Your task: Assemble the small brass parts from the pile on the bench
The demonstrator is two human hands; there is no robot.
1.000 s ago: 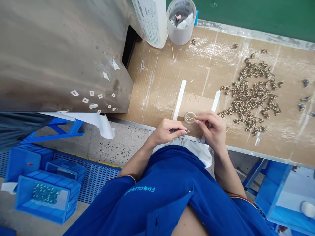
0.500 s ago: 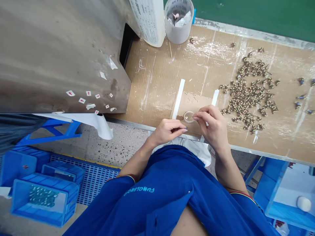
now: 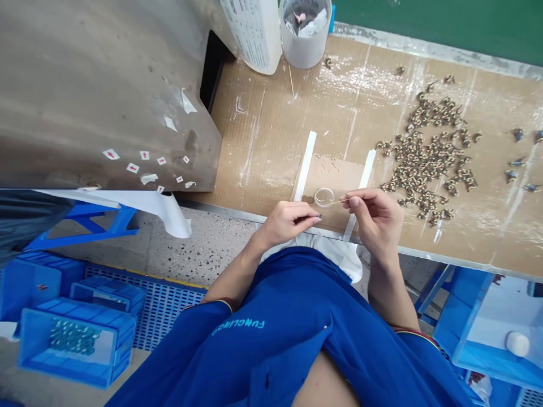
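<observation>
My right hand [image 3: 375,217] pinches a thin wooden stick [image 3: 339,201] whose tip reaches into a small clear round dish [image 3: 324,196] on the cardboard-covered bench. My left hand [image 3: 291,220] rests at the bench's front edge, fingers pinched together on something small I cannot make out. The dish sits between two white tape strips [image 3: 306,164]. A spread of several small brown and gold parts [image 3: 428,161] lies to the right of my right hand.
A clear plastic cup [image 3: 304,34] and a white ribbed container [image 3: 254,31] stand at the back. A grey metal cabinet [image 3: 102,96] with small stickers fills the left. Blue crates [image 3: 76,339] sit on the floor left, another blue bin [image 3: 492,333] at right.
My right hand has drawn back to the right, so the stick now reaches to the dish from farther away. The left hand has stayed put. The view shifted slightly.
</observation>
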